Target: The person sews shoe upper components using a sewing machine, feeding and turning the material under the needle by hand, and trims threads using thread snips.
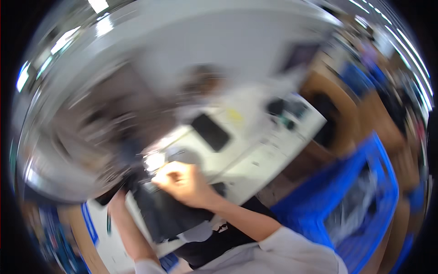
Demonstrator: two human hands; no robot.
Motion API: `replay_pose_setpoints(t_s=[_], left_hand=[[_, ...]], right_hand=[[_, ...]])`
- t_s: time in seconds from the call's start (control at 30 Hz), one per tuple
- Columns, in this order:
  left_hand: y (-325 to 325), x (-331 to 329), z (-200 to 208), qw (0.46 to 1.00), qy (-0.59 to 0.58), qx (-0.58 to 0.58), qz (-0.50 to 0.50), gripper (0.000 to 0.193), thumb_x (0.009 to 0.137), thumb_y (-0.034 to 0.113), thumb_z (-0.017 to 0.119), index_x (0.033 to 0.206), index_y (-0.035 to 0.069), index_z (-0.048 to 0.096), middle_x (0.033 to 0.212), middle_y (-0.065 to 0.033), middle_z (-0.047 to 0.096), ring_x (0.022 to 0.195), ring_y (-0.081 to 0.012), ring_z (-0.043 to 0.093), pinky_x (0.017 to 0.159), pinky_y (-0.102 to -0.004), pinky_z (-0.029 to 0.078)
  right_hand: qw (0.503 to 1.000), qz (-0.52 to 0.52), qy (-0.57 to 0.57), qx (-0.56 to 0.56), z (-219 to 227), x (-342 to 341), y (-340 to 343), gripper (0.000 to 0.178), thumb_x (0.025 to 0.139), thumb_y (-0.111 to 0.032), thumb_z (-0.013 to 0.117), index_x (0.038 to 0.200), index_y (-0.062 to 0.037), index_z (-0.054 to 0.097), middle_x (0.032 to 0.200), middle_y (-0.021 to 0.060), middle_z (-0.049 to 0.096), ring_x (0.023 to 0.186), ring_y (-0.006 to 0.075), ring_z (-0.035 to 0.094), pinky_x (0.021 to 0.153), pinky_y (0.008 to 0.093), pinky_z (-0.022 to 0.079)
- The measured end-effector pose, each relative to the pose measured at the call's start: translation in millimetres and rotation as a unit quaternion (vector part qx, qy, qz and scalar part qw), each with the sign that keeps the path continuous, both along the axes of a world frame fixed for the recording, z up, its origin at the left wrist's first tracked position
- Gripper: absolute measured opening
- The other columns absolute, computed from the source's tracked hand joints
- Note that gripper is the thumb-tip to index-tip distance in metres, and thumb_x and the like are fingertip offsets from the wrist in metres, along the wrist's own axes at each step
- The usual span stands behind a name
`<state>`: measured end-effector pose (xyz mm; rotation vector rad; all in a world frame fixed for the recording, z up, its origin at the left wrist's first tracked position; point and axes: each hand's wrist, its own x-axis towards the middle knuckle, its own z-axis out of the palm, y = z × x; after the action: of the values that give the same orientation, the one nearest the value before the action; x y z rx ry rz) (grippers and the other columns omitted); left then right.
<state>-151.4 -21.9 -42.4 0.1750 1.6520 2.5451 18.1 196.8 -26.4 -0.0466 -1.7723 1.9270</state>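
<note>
My right hand [185, 182] is over the work table, its fingers curled together in a pinch beside a bright lit spot [155, 160]. Whatever the fingertips hold, if anything, is too blurred to make out. Dark grey cloth [166, 212] lies below and beside this hand, hanging toward my lap. Further left, my left hand [117, 197] reaches up to a dark edge next to the machine, and its fingers are smeared and partly hidden. A large pale machine [59, 150], perhaps a sewing machine, fills the left side, heavily blurred.
On the white tabletop [246, 169] lie a black flat rectangle [210, 131] and a yellow patch [235, 117]. Small dark items [287, 112] sit at its far right corner. A blue plastic crate [301, 208] with clear plastic inside stands at my right, near brown boxes [383, 123].
</note>
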Motion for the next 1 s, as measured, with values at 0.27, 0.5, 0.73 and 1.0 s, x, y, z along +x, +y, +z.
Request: replay_pose_setpoints(t_s=[0.27,0.5,0.73,1.0], left_hand=[[29,-48,-26,0.931,0.171,-0.169,-0.274,0.026,0.091,0.018,0.054,0.108,0.001,0.062,0.103,-0.0097,0.064,0.095,-0.0211,0.059,0.085,-0.0354,0.051],[-73,-72,-48,0.864,0.37,-0.32,-0.116,0.026,0.091,0.018,0.055,0.108,0.0,0.062,0.103,-0.0108,0.064,0.094,-0.0231,0.06,0.086,-0.0354,0.051],[-213,-46,-82,0.723,0.506,-0.461,0.098,0.026,0.09,0.017,0.055,0.108,-0.001,0.062,0.103,-0.0119,0.064,0.093,-0.0251,0.061,0.086,-0.0355,0.051],[-188,49,-104,0.621,0.445,-0.633,0.124,0.042,0.089,0.026,0.057,0.119,-0.004,0.055,0.116,-0.0202,0.058,0.104,-0.0358,0.056,0.093,-0.0425,0.045]], right_hand=[[0.997,-0.059,0.039,0.027,-11,-14,-3,0.029,0.077,-0.026,0.071,0.079,0.0016,0.062,0.064,0.0128,0.059,0.057,0.0237,0.055,0.056,0.036,0.042],[0.981,-0.036,0.12,0.146,-5,24,-42,0.04,0.063,-0.033,0.075,0.074,0.0021,0.059,0.072,0.0179,0.062,0.068,0.0341,0.063,0.059,0.0411,0.048],[0.907,0.057,0.168,0.382,57,83,-49,0.041,0.048,-0.033,0.081,0.069,-0.0024,0.063,0.068,0.0141,0.063,0.069,0.0349,0.063,0.056,0.0433,0.046],[0.68,-0.059,0.115,0.722,-67,92,-23,0.013,0.068,-0.023,0.064,0.063,-0.0102,0.065,0.068,0.0009,0.058,0.07,0.0179,0.054,0.057,0.0292,0.04]])
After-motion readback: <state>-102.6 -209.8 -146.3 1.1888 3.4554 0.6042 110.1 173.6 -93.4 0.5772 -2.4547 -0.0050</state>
